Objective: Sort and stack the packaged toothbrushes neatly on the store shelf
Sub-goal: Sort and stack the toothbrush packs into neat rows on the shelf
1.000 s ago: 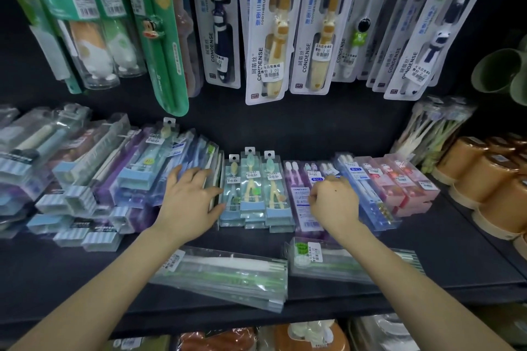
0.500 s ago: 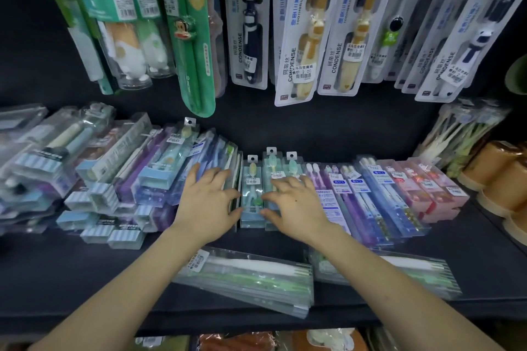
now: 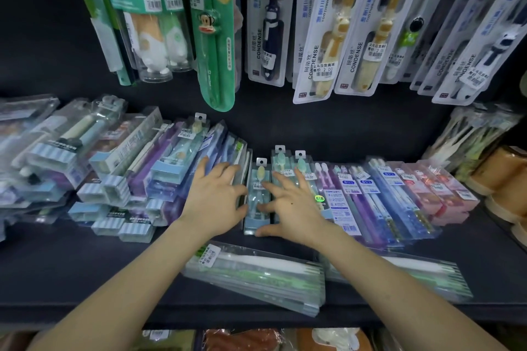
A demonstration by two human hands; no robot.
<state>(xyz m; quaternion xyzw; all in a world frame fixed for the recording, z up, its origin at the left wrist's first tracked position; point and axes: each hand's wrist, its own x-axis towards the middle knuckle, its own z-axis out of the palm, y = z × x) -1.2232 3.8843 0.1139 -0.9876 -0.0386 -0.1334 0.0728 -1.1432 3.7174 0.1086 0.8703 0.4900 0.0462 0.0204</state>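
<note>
Three small teal toothbrush packs [image 3: 260, 196] lie side by side in the middle of the dark shelf [image 3: 71, 273]. My right hand [image 3: 293, 208] rests on them with its fingers spread, the thumb at their near edge. My left hand [image 3: 215, 196] lies flat on the blue and purple packs [image 3: 171, 177] that lean just to their left, thumb touching the leftmost teal pack. Rows of purple, blue [image 3: 390, 208] and pink packs [image 3: 439, 194] lie to the right. Two flat stacks of green packs [image 3: 256, 276] lie near the front edge, under my forearms.
A loose heap of clear boxed toothbrushes [image 3: 57, 157] fills the shelf's left side. Kids' toothbrush cards [image 3: 322, 37] hang from hooks above. Brown cups [image 3: 502, 174] and a bundle of brushes [image 3: 470, 134] stand at the right. Another shelf shows below.
My right hand has moved left from the purple packs onto the teal packs. My left hand has stayed on the leaning packs. The view has moved in closer and shifted slightly left.
</note>
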